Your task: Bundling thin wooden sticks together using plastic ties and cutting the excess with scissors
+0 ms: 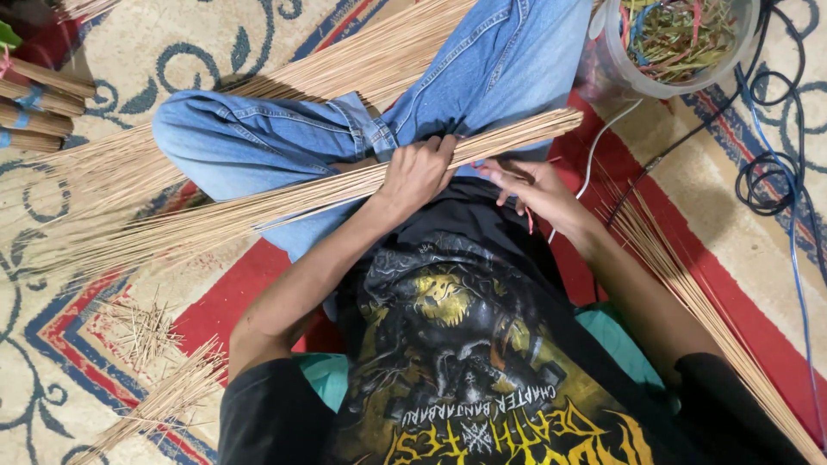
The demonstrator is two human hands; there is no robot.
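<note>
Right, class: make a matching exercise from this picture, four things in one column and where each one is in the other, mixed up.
Things:
1. bundle of sticks
2. plastic tub
3. blue cable
4. broken stick bits

Places:
A. top right corner, holding coloured strips
B. on the rug at the lower left
C. across the lap, gripped by the left hand
D. along the right edge of the rug

Pairs: 1-C, 2-A, 3-D, 4-B

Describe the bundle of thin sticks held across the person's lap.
The long bundle of thin tan sticks looks like dry palm-leaf ribs. It lies slanted across the blue-jeaned legs: its even, tight end points upper right, its loose tips fan out left over the patterned carpet. The left hand wraps it mid-length; the right hand touches it nearer the tight end.
</note>
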